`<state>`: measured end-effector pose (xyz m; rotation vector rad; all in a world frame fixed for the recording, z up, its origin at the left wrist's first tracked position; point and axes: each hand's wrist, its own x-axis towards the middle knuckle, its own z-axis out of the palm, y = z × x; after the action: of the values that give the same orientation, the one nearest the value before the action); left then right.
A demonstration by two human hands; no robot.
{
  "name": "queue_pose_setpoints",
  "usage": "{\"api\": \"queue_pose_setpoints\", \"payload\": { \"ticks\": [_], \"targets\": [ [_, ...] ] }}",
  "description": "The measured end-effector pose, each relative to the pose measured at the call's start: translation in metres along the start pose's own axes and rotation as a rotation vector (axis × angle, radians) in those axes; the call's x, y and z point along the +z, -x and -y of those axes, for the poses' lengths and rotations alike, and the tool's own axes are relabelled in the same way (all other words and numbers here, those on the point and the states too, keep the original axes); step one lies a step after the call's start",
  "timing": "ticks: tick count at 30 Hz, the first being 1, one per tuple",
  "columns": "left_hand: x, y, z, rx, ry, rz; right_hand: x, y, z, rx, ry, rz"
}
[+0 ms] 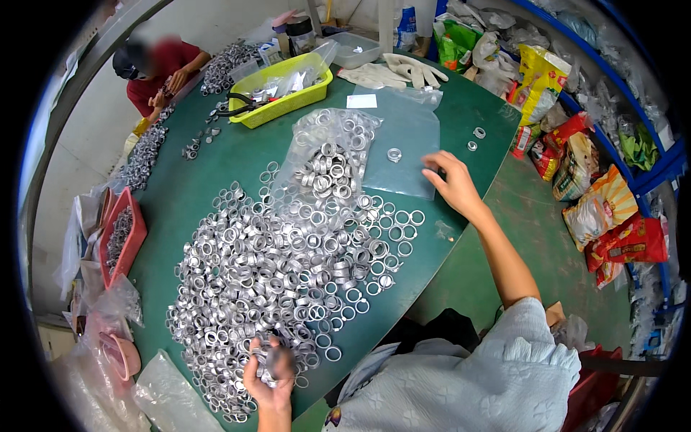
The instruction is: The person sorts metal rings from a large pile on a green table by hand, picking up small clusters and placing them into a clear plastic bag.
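A broad heap of silver metal rings (252,273) covers the near and middle part of the green table. At its near edge my left hand (270,381) is curled round a few metal rings, partly blurred. My right hand (455,185) hovers at the right edge of a flat clear plastic bag (403,137), fingers apart and bent, with nothing visible in them. On that bag, left of my right hand, lies a single ring (394,155). A clear bag filled with rings (327,158) rests at the heap's far side.
A yellow-green basket (288,101) with pliers and bags stands at the back, near white gloves (392,70). Two small rings (479,133) lie by the right edge. A red basket (119,237) is on the left. Another person (162,72) handles parts at the far left.
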<state>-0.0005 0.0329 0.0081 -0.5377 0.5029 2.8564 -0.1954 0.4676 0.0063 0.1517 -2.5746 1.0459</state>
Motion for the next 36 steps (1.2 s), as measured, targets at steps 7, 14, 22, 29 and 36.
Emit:
{"api": "queue_pose_setpoints", "payload": {
  "ticks": [7, 14, 22, 29, 36],
  "targets": [
    [0.004, 0.001, 0.017, -0.031, -0.033, -0.014, 0.044, -0.055, -0.02, -0.241, 0.274, 0.058],
    [0.0, 0.007, 0.022, 0.012, 0.03, -0.08, 0.008, -0.033, 0.008, -0.223, 0.028, -0.141],
    [0.005, 0.0, 0.026, -0.041, -0.045, 0.089, 0.003, -0.016, 0.013, -0.1, 0.088, -0.126],
    [0.006, 0.001, 0.028, -0.038, 0.034, -0.017, 0.016, -0.005, 0.0, -0.187, 0.236, 0.031],
    [0.011, 0.0, 0.036, -0.016, -0.024, 0.003, 0.013, 0.008, 0.038, 0.451, -1.057, 0.445]
  ]
}}
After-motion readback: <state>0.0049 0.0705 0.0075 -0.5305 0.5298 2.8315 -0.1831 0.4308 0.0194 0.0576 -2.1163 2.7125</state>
